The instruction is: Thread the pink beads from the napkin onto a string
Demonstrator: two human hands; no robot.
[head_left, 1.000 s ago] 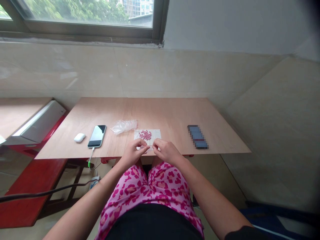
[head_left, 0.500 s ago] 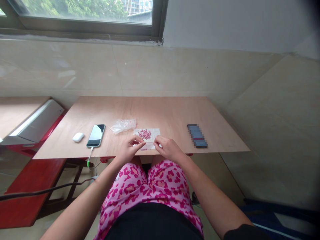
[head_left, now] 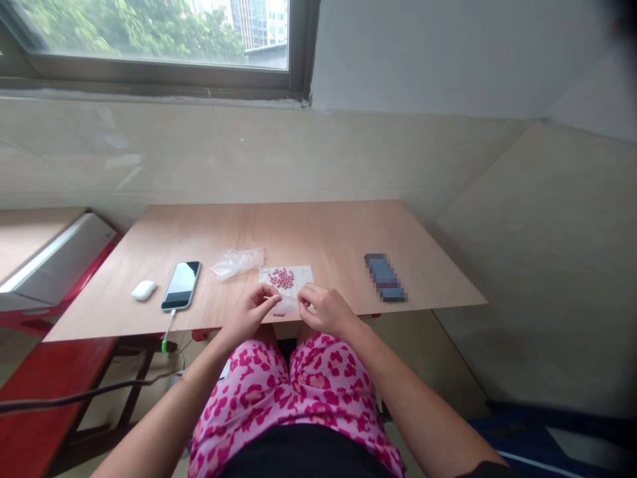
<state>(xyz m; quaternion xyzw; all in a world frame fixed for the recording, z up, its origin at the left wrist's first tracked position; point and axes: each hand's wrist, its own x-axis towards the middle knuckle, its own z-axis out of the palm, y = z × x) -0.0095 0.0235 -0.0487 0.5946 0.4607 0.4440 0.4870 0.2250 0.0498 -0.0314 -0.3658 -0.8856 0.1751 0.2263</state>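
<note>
Small pink beads (head_left: pixel 282 278) lie in a loose pile on a white sheet (head_left: pixel 304 273) near the table's front edge. My left hand (head_left: pixel 253 308) is at the sheet's left side, thumb and fingertips pinched together. At the sheet's right side, my right hand (head_left: pixel 323 307) is also pinched, its fingers curled. A faint, thin, pale line seems to run between the two pinches, too fine to name. Between my hands, a pinkish translucent patch (head_left: pixel 285 305) shows at the sheet's near end.
A crumpled clear plastic bag (head_left: pixel 239 263) lies behind my left hand. Farther left are a phone (head_left: pixel 182 286) on a white cable and a white earbud case (head_left: pixel 144 290). A dark, pixelated phone (head_left: pixel 386 277) lies to the right on the wooden table (head_left: pixel 328 226).
The camera view has shifted slightly, so the table appears lower and farther left. Both hands keep their pinched pose over the sheet, and the right fingers have curled a little more.
</note>
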